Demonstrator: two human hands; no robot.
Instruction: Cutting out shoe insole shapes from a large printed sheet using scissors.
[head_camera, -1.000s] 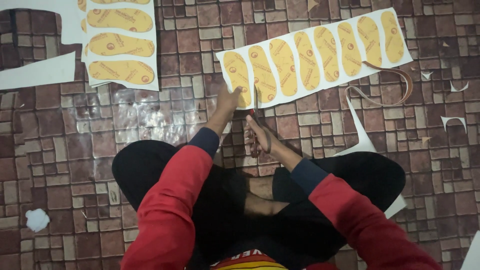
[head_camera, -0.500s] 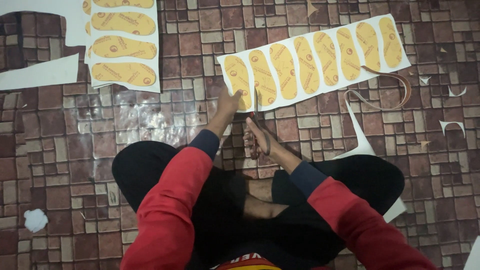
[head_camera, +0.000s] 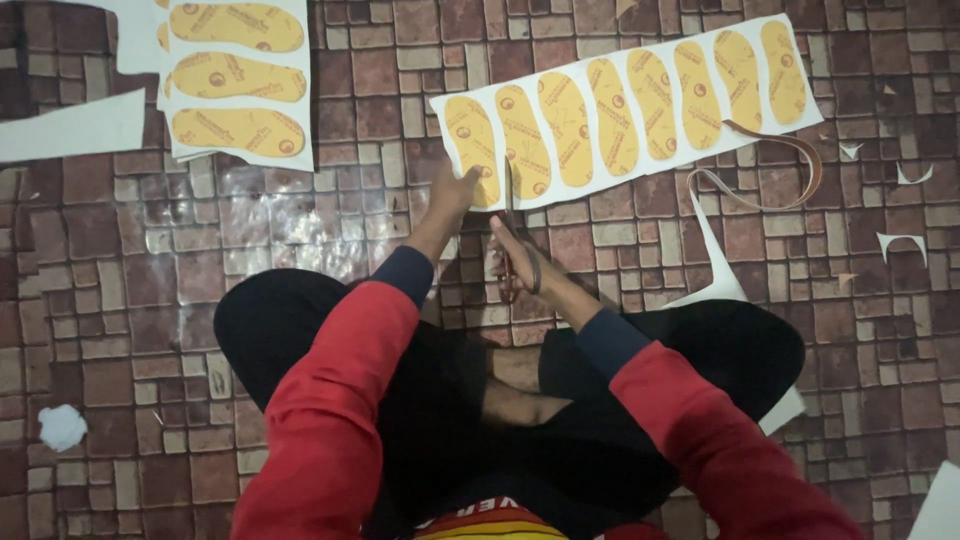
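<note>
A long white sheet (head_camera: 640, 100) printed with several yellow insole shapes lies on the brick-patterned floor ahead of me. My left hand (head_camera: 455, 195) presses on its near left corner, beside the first yellow shape. My right hand (head_camera: 520, 255) grips a pair of scissors (head_camera: 510, 215) with reddish handles, blades pointing up into the sheet's lower edge between the first two shapes. My crossed legs in black trousers fill the bottom of the view.
A second sheet of yellow insoles (head_camera: 235, 80) lies at the top left, with a white offcut (head_camera: 70, 130) beside it. A curled brown strip (head_camera: 770, 175) and paper scraps (head_camera: 900, 240) lie to the right. A crumpled white wad (head_camera: 62, 425) sits lower left.
The scissors and my right hand have moved slightly up toward the sheet's edge. My left hand stays on the sheet's corner.
</note>
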